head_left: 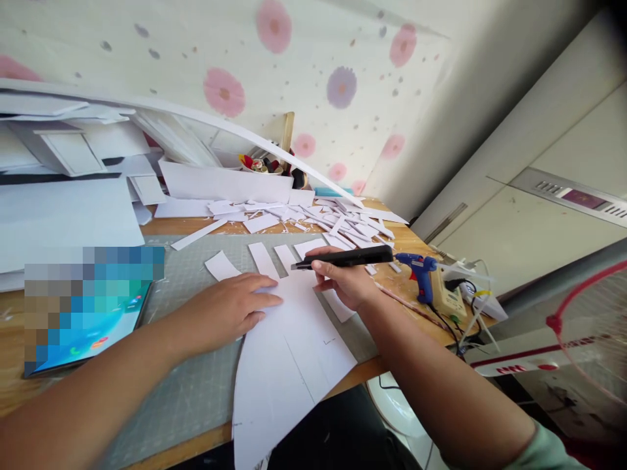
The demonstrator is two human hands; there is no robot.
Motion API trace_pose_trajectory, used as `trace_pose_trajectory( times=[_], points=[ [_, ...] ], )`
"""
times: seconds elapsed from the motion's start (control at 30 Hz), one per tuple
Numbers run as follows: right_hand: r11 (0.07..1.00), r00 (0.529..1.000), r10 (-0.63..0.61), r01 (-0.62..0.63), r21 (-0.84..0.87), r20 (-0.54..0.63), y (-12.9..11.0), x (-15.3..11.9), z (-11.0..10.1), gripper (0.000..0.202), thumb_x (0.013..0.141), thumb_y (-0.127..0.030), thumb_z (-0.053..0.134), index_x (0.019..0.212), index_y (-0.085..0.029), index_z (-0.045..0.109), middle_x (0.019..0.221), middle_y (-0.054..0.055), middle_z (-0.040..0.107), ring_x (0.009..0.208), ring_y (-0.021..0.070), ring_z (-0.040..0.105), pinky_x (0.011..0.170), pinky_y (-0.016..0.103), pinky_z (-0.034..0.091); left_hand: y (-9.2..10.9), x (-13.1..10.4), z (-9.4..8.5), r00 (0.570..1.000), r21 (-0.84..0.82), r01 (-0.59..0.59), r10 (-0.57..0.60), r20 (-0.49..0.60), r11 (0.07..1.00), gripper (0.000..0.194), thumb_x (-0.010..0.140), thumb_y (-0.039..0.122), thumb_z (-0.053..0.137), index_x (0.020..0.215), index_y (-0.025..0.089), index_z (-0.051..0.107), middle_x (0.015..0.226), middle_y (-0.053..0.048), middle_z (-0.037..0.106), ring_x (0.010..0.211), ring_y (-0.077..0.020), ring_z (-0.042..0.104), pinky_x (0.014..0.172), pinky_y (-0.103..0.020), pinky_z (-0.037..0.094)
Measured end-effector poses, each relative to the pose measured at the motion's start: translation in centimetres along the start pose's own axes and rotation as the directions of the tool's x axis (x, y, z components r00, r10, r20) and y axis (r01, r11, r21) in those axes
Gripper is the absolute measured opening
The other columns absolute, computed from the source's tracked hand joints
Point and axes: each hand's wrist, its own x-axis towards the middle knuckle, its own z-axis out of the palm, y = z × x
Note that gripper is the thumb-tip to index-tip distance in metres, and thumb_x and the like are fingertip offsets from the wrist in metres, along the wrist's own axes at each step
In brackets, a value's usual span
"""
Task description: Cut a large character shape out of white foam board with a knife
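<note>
My right hand (345,279) grips a black utility knife (347,256), its blade tip pointing left over the far edge of a white foam board sheet (289,352). Pencil marks and a thin line show on that sheet, which has a curved left side and overhangs the table's front edge. Flat on its upper left lies my left hand (245,301), fingers spread and holding nothing. Several small white strips (264,260) lie just beyond the sheet on the grey cutting mat (196,385). Whether the blade touches the board I cannot tell.
A tablet (102,320) lies at left. White offcuts (337,219) heap along the back, under a long curved strip (235,134). At right are a blue glue gun (420,274), cables and a power strip (448,294). A red-rimmed fan (563,313) stands beyond the table's right side.
</note>
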Motion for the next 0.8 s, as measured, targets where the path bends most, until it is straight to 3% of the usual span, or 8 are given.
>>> trace_pose_trajectory(
  times=[0.1, 0.2, 0.3, 0.4, 0.5, 0.6, 0.73, 0.8],
  points=[
    [0.996, 0.998, -0.021, 0.026, 0.08, -0.065, 1.2, 0.7, 0.7, 0.032, 0.061, -0.042, 0.088, 0.079, -0.02, 0.073, 0.055, -0.007, 0.052, 0.047, 0.0061, 0.041, 0.046, 0.02, 0.047, -0.3, -0.1, 0.3, 1.0, -0.007, 0.005, -0.005, -0.003, 1.0, 0.04, 0.09, 0.019, 0.056, 0.124, 0.035, 0.067, 0.144, -0.004, 0.056, 0.131, -0.0277, 0.052, 0.109, -0.048, 0.043],
    [0.983, 0.992, -0.072, 0.088, 0.162, -0.104, 1.8, 0.6, 0.5, 0.032, 0.063, -0.045, 0.086, 0.081, -0.022, 0.073, 0.044, -0.011, 0.041, 0.04, 0.0055, 0.032, 0.046, 0.023, 0.049, -0.5, -0.3, 0.8, 1.0, -0.009, 0.005, -0.005, -0.027, 1.0, 0.04, 0.09, 0.019, 0.056, 0.124, 0.038, 0.067, 0.144, -0.002, 0.055, 0.132, -0.0274, 0.051, 0.109, -0.048, 0.042],
    [0.981, 0.996, -0.064, 0.074, 0.181, -0.061, 1.6, 0.6, 0.0, 0.034, 0.063, -0.044, 0.086, 0.087, -0.023, 0.073, 0.043, -0.011, 0.043, 0.038, 0.0069, 0.036, 0.048, 0.025, 0.052, -0.5, -0.4, 1.0, 0.999, -0.014, 0.011, -0.012, -0.052, 1.0, 0.04, 0.09, 0.019, 0.056, 0.122, 0.039, 0.067, 0.143, -0.001, 0.056, 0.132, -0.0277, 0.051, 0.109, -0.048, 0.042],
    [0.981, 0.997, -0.03, 0.044, 0.19, -0.076, 1.6, 0.7, 0.0, 0.035, 0.057, -0.041, 0.09, 0.077, -0.021, 0.069, 0.051, -0.007, 0.055, 0.044, 0.0079, 0.048, 0.046, 0.022, 0.05, -0.2, -0.5, 1.0, 0.998, -0.008, 0.011, -0.012, -0.066, 1.0, 0.043, 0.088, 0.017, 0.055, 0.122, 0.04, 0.067, 0.142, -0.001, 0.057, 0.13, -0.0282, 0.052, 0.108, -0.049, 0.044],
    [0.978, 0.992, -0.041, 0.065, 0.2, -0.122, 2.0, 0.8, 0.4, 0.037, 0.058, -0.044, 0.089, 0.068, -0.02, 0.063, 0.048, -0.008, 0.052, 0.039, 0.0054, 0.043, 0.043, 0.02, 0.047, 0.0, -0.6, 1.1, 0.995, -0.006, -0.002, 0.002, -0.097, 1.0, 0.045, 0.087, 0.014, 0.054, 0.121, 0.04, 0.067, 0.141, -0.001, 0.057, 0.129, -0.0275, 0.053, 0.107, -0.047, 0.045],
    [0.981, 0.996, -0.047, 0.06, 0.185, -0.076, 2.2, 0.6, 0.6, 0.033, 0.066, -0.045, 0.085, 0.076, -0.021, 0.064, 0.04, -0.012, 0.043, 0.032, 0.0038, 0.034, 0.045, 0.022, 0.049, -0.1, -0.6, 1.1, 0.994, -0.004, -0.011, 0.011, -0.11, 1.0, 0.044, 0.088, 0.015, 0.052, 0.122, 0.039, 0.067, 0.14, -0.001, 0.057, 0.128, -0.0267, 0.053, 0.107, -0.046, 0.045],
    [0.978, 1.0, -0.006, 0.002, 0.208, 0.019, 1.6, 0.4, 0.4, 0.039, 0.062, -0.039, 0.088, 0.091, -0.021, 0.068, 0.053, -0.008, 0.058, 0.042, 0.0064, 0.046, 0.049, 0.023, 0.053, -0.2, -0.7, 1.1, 0.996, 0.003, -0.017, 0.018, -0.087, 1.0, 0.045, 0.09, 0.017, 0.051, 0.124, 0.043, 0.065, 0.142, 0.0, 0.056, 0.129, -0.0261, 0.053, 0.107, -0.046, 0.045],
    [0.971, 1.0, -0.003, -0.004, 0.24, 0.028, 1.4, 0.5, 0.3, 0.041, 0.06, -0.04, 0.088, 0.091, -0.021, 0.07, 0.054, -0.008, 0.056, 0.045, 0.0069, 0.046, 0.051, 0.024, 0.054, -0.2, -0.7, 1.0, 0.997, 0.01, -0.016, 0.017, -0.077, 1.0, 0.047, 0.09, 0.017, 0.05, 0.126, 0.044, 0.064, 0.142, 0.001, 0.055, 0.129, -0.026, 0.052, 0.108, -0.046, 0.044]
  ],
)
